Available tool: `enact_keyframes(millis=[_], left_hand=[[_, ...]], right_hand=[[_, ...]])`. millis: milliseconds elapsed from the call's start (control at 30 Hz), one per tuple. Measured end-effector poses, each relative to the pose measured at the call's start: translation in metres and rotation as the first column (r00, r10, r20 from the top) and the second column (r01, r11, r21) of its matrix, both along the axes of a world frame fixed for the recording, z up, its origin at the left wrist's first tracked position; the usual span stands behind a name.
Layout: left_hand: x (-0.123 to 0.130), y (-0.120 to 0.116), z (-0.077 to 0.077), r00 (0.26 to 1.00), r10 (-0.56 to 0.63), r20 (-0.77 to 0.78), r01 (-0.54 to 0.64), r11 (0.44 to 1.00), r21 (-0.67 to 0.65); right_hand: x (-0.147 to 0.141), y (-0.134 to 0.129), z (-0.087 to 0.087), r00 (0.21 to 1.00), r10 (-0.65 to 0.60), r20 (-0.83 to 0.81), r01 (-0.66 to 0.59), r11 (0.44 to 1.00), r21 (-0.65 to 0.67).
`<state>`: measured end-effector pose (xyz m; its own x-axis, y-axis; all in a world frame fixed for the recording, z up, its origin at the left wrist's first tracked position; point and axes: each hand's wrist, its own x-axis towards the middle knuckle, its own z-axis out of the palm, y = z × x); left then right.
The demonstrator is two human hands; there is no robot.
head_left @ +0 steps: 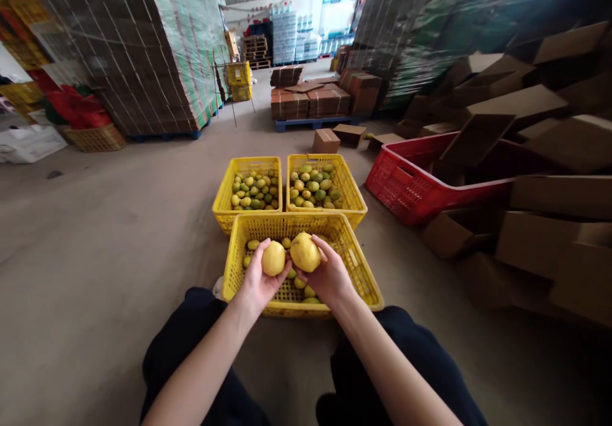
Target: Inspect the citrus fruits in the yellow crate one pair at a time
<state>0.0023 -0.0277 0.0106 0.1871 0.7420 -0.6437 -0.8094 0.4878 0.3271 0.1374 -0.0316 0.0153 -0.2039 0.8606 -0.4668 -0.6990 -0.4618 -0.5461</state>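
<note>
My left hand (259, 284) is closed around a round yellow fruit (273, 258), with the thumb along its left side. A slightly larger yellow fruit (305, 252), with a small brown mark on its top left, sits in my right hand (329, 277). Both hands are side by side above the near yellow crate (361, 273), whose bottom holds several yellow-green fruits (253, 245). Two more yellow crates stand just beyond it: the left crate (220, 196) and the right crate (352, 195), each holding many yellow and green fruits.
A red crate (406, 187) with cardboard in it stands at the right, beside heaped open cardboard boxes (540, 241). Flattened cartons (329, 101) lie on a blue pallet (310, 123) ahead. Tall wrapped stacks rise left and right. Concrete floor (119, 235) extends to the left.
</note>
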Motion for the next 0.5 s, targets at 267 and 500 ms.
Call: enact_keyframes(millis=[267, 500], left_hand=[[-0.006, 0.000, 0.001, 0.997, 0.046, 0.054, -0.054, 0.987, 0.152], [-0.004, 0.001, 0.004, 0.996, 0.000, 0.087, -0.011, 0.992, 0.128]], right_hand=[[0.001, -0.001, -0.005, 0.999, 0.042, 0.000, -0.041, 0.992, 0.118], [0.007, 0.002, -0.011, 0.990, 0.093, -0.109, -0.089, 0.995, 0.041]])
